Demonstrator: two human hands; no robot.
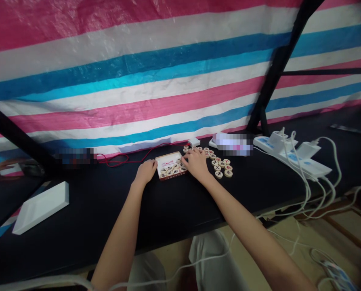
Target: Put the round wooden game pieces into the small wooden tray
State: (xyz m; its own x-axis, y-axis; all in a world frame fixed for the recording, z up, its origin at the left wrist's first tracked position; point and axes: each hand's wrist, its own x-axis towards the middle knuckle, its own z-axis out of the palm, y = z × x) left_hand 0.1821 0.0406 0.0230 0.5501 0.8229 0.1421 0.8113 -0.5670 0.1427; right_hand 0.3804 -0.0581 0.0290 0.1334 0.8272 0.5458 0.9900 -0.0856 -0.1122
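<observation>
A shallow open box [173,176] with a printed red side sits on the black table, holding several round Chinese chess pieces [170,168] in rows. At its left end, my left hand [146,170] is closed around the edge, thumb toward the rim. My right hand [196,162] lies at the box's right end with fingers apart, its thumb by the rim and its fingertips over loose pieces. More loose Chinese chess pieces [217,167], marked in black or red, spread to the right of that hand. Some pieces are hidden under it.
A white box lid or tray [43,206] lies at the left. White power strips [292,155] with plugs and cables occupy the right side. Behind the pieces are a white adapter [194,142], a blurred phone-like object [232,144] and a red cable [129,161]. Striped sheeting [138,101] hangs behind.
</observation>
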